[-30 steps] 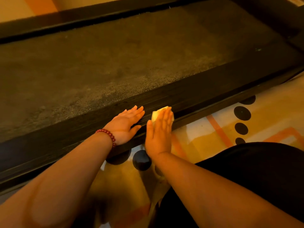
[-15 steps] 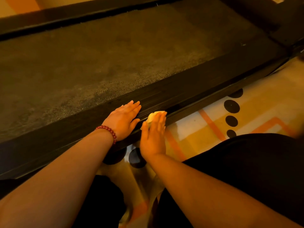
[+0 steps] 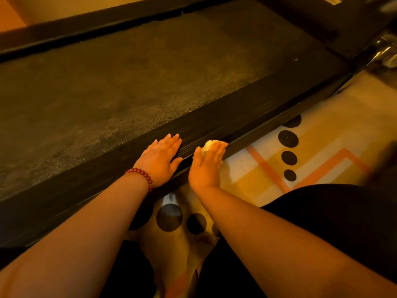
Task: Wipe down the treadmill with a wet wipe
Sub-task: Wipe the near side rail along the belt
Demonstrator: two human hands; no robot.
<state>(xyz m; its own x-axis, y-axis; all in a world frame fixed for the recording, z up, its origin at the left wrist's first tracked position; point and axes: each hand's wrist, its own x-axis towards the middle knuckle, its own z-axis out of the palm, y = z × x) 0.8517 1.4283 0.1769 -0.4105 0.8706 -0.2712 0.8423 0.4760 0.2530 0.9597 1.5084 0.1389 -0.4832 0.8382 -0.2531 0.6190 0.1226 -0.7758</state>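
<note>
Here, a dark treadmill with a gritty belt and a ribbed side rail is seen beside a pale floor mat printed with black dots and orange lines. On the rail the left hand is laid flat, its grip spread and empty. Beside it, a wet wipe is pressed to the rail's outer edge under the straight fingers of the right hand. A label at the treadmill's far end cannot be read.

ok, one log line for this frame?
left hand: flat on treadmill side rail | right hand: pressing wet wipe on rail edge | phase: wiping
</note>
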